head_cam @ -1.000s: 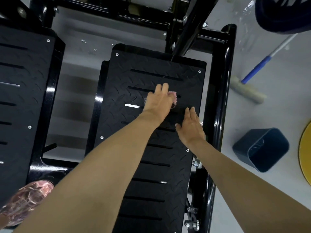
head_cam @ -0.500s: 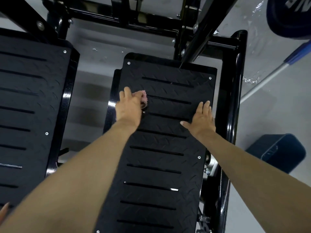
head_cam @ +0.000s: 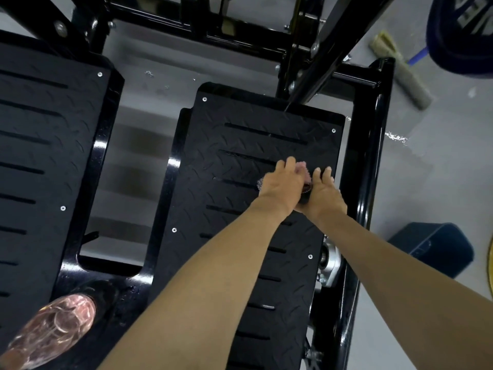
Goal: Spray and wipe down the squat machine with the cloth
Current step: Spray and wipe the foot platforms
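The squat machine's right black tread footplate (head_cam: 240, 145) fills the middle of the view, inside a glossy black frame (head_cam: 368, 166). My left hand (head_cam: 281, 184) presses a bunched pink cloth (head_cam: 302, 169) onto the plate near its right edge, with the fingers curled over it. Most of the cloth is hidden under that hand. My right hand (head_cam: 325, 196) lies flat on the plate right beside it, fingers straight, and touches the left hand. I cannot see a spray bottle for certain.
A second footplate (head_cam: 48, 156) lies at the left across a gap of grey floor. A pinkish glossy object (head_cam: 50, 329) sits at the lower left. On the floor to the right are a dark blue bin (head_cam: 437, 249), a long-handled roller (head_cam: 400, 68) and a blue weight plate (head_cam: 461, 33).
My left hand has swept the cloth from the plate's left edge across to its right side, up against my right hand. The right hand has stayed flat on the plate.
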A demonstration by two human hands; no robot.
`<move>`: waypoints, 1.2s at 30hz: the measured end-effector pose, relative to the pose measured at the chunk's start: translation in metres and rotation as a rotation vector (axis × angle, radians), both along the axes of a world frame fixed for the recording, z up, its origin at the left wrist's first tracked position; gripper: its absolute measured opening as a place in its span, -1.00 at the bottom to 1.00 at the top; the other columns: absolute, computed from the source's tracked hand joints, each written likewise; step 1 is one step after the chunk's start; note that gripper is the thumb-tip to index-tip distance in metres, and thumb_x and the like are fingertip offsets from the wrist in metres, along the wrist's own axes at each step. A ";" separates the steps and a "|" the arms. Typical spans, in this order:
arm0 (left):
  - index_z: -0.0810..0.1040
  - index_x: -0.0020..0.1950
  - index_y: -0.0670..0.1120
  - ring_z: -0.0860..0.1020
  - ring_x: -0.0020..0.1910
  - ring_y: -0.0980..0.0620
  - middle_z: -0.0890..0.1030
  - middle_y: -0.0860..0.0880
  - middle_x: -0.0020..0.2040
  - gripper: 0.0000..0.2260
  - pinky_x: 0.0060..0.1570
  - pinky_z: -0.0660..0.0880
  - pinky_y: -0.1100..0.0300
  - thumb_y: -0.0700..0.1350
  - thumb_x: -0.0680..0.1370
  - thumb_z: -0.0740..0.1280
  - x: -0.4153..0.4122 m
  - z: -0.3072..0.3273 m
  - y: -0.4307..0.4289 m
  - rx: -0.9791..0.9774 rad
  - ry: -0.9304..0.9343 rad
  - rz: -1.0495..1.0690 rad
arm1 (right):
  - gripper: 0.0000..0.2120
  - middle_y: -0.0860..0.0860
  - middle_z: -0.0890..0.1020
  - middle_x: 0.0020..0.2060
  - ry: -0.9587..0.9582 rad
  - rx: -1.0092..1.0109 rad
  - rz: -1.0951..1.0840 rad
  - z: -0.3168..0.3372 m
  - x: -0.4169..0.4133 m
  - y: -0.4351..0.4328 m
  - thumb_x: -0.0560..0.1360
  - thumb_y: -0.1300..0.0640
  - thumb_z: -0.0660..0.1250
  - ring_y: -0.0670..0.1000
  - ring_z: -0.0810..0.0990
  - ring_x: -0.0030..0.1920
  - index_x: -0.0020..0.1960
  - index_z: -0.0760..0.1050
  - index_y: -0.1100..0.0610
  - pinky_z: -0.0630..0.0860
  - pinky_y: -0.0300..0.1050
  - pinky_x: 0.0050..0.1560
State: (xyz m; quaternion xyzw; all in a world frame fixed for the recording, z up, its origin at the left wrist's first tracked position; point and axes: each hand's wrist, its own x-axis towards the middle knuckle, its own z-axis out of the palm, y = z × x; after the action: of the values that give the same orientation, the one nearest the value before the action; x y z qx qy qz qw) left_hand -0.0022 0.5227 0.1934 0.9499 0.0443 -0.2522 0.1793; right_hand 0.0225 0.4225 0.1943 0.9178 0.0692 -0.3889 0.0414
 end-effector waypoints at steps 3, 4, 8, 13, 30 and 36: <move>0.23 0.47 -0.12 0.24 0.31 -0.16 0.16 -0.16 0.38 -0.52 0.08 0.42 0.00 -0.23 0.56 0.24 -0.002 -0.001 0.014 0.085 -0.063 -0.138 | -0.03 0.20 -0.21 0.53 -0.026 -0.046 -0.035 0.001 -0.006 0.008 0.49 -0.05 0.38 0.17 -0.03 0.54 0.55 -0.27 0.17 0.06 0.05 0.51; 0.24 0.46 -0.12 0.24 0.31 -0.17 0.17 -0.16 0.37 -0.52 0.09 0.42 -0.02 -0.24 0.55 0.23 -0.003 -0.001 0.025 0.122 -0.085 -0.186 | -0.04 0.23 -0.21 0.52 -0.030 -0.058 -0.061 0.001 -0.007 0.011 0.50 -0.02 0.37 0.20 -0.04 0.53 0.55 -0.28 0.17 0.05 0.06 0.51; 0.17 0.52 -0.02 0.23 0.30 -0.16 0.19 -0.14 0.33 -0.43 0.14 0.41 0.00 -0.26 0.54 0.21 -0.012 -0.004 0.085 0.245 -0.103 -0.324 | -0.04 0.29 -0.18 0.51 -0.059 -0.086 -0.034 -0.004 -0.010 0.012 0.51 -0.04 0.35 0.21 -0.05 0.54 0.54 -0.29 0.21 -0.01 0.06 0.52; 0.37 0.43 0.01 0.33 0.14 -0.11 0.32 -0.14 0.15 -0.52 -0.13 0.51 0.03 -0.29 0.53 0.25 -0.026 -0.003 0.127 0.123 -0.228 0.198 | -0.04 0.34 -0.17 0.49 -0.060 -0.126 0.020 -0.005 -0.011 0.012 0.52 -0.08 0.31 0.19 -0.09 0.54 0.52 -0.33 0.26 -0.06 0.03 0.52; 0.22 0.45 -0.12 0.30 0.28 -0.14 0.25 -0.17 0.33 -0.51 0.02 0.48 0.03 -0.30 0.54 0.24 0.043 -0.008 0.023 0.098 -0.076 0.241 | -0.03 0.27 -0.22 0.51 -0.076 -0.130 0.032 -0.007 -0.012 0.013 0.51 -0.02 0.37 0.18 -0.11 0.54 0.52 -0.30 0.27 -0.03 0.04 0.52; 0.19 0.47 -0.12 0.28 0.30 -0.13 0.20 -0.15 0.38 -0.49 0.01 0.46 0.04 -0.26 0.55 0.26 0.057 -0.006 0.007 0.084 -0.059 0.000 | -0.02 0.20 -0.22 0.53 -0.087 -0.165 0.064 -0.010 -0.008 0.018 0.48 0.04 0.42 0.20 -0.04 0.54 0.53 -0.24 0.29 0.04 0.04 0.50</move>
State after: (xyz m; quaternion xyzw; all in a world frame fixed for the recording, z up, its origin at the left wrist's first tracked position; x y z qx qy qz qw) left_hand 0.0552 0.5298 0.1878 0.9636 0.0494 -0.2219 0.1406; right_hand 0.0146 0.4403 0.1846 0.9246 0.0644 -0.3514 0.1322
